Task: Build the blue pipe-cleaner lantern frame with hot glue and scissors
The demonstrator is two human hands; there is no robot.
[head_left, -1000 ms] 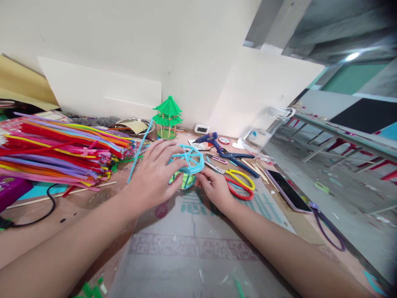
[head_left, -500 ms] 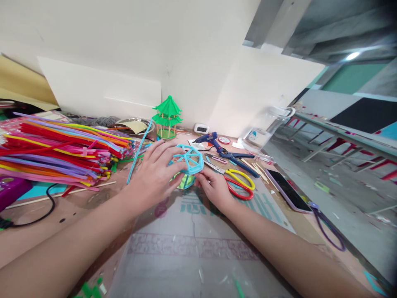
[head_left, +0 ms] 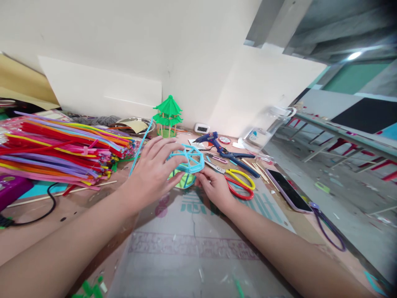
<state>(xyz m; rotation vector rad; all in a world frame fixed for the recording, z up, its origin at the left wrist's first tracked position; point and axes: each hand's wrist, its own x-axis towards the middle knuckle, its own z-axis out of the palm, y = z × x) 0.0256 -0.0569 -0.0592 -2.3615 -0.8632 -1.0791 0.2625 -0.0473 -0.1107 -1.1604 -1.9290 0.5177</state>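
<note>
Compared with half a second ago, only little has changed: the left hand point(head_left: 151, 174) has lifted a bit, so its fingers now spread over the top and left side of the light blue frame point(head_left: 188, 159), with the thumb lower near the green base point(head_left: 182, 181) under it, while the right hand point(head_left: 215, 188) stays at the lower right of the frame, its fingertips pinching at the bottom edge. Both hands are partly closed around this small blue piece, which sits on the table point(head_left: 192, 244) just in front of the scissors point(head_left: 240, 184) and to the right of the heap of coloured pipe cleaners point(head_left: 62, 149). One blue stick point(head_left: 141, 147) leans up from behind the left hand. How firmly the left fingers press the frame I cannot tell, because the hand covers its left part. The green base is mostly hidden by both hands. Further back stand the green pagoda model point(head_left: 168, 116) and the blue glue gun point(head_left: 212, 139); the phone point(head_left: 287, 190) lies at the right.
</note>
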